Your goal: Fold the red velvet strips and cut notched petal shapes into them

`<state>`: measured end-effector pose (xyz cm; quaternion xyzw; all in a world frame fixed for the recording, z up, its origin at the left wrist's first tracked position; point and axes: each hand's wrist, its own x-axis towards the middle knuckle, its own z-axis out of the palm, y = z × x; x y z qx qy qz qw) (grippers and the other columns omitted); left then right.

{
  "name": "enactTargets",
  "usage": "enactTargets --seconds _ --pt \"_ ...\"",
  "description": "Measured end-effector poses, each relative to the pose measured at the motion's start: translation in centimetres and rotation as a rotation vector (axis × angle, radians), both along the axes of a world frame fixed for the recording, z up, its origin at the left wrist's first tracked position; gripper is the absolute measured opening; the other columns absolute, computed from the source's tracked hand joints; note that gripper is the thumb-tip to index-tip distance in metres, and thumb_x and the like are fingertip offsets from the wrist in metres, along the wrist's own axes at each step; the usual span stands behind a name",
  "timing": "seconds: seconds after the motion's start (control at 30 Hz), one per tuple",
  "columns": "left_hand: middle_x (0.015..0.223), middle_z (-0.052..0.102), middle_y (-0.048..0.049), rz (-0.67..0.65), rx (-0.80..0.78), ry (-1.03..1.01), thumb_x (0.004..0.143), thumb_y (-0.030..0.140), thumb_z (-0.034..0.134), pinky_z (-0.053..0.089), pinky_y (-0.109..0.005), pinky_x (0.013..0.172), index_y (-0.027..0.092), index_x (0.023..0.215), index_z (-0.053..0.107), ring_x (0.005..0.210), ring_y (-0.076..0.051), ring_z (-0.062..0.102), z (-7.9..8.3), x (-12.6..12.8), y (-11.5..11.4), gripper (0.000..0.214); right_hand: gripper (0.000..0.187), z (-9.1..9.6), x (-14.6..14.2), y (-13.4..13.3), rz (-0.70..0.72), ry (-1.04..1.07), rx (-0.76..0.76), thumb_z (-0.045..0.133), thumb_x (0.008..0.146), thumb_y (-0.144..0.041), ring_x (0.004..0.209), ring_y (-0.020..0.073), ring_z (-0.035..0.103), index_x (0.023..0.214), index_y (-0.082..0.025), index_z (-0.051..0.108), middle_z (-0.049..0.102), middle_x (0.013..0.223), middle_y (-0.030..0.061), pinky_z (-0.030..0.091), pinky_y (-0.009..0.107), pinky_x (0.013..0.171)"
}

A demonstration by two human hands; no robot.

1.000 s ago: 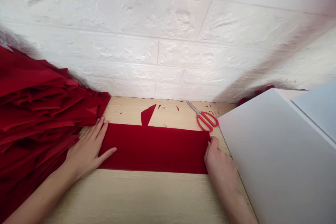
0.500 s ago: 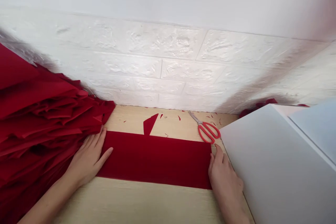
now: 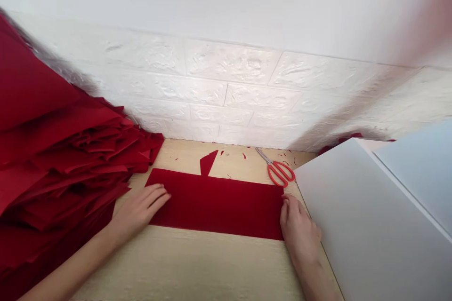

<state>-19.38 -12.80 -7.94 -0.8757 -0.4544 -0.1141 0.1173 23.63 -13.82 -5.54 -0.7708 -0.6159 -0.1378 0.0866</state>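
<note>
A dark red rectangular fabric strip lies flat on the light wooden table. My left hand rests on its left end with fingers stretched flat and open. My right hand lies at the strip's right edge, fingers extended against the cloth, holding nothing. Red-handled scissors lie on the table just beyond my right hand. A small red triangular offcut sits behind the strip.
A tall pile of red fabric pieces fills the left side. A white box stands at the right, close to my right hand. A white brick-pattern wall closes the back. Tiny red scraps dot the table near the scissors.
My left hand slid from the strip's upper left corner down to its lower left edge. My right hand stayed at the right edge. The camera view shifted slightly.
</note>
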Motion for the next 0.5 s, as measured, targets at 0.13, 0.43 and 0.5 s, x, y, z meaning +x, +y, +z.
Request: enactTargets --seconds 0.13,0.43,0.5 --pt "0.112 0.073 -0.0112 -0.063 -0.124 0.042 0.100 0.021 0.040 0.055 -0.033 0.090 0.018 0.112 0.071 0.106 -0.023 0.067 1.3 -0.3 -0.1 0.033 0.022 -0.2 0.0 0.0 0.032 -0.053 0.040 0.049 0.097 -0.018 0.049 0.0109 0.058 0.101 -0.020 0.071 0.077 0.090 0.0041 0.024 0.026 0.044" --pt "0.125 0.066 -0.0172 -0.092 -0.437 0.268 0.084 0.010 0.053 0.057 -0.034 0.080 0.013 0.128 0.064 0.112 -0.029 0.064 5.3 0.7 0.4 0.045 0.026 -0.4 -0.2 -0.1 0.044 -0.123 0.003 0.046 0.096 -0.018 0.044 0.0107 0.051 0.101 -0.020 0.071 0.074 0.086 0.0048 0.021 0.028 0.042" --pt "0.118 0.069 -0.0142 -0.080 -0.471 0.276 0.084 0.003 0.048 0.057 -0.032 0.081 0.015 0.120 0.068 0.106 -0.026 0.066 5.7 1.0 1.3 0.042 0.025 -0.5 0.0 0.0 0.109 -0.145 0.066 0.046 0.097 -0.018 0.051 0.0128 0.058 0.100 -0.019 0.071 0.074 0.085 0.0051 0.023 0.029 0.043"
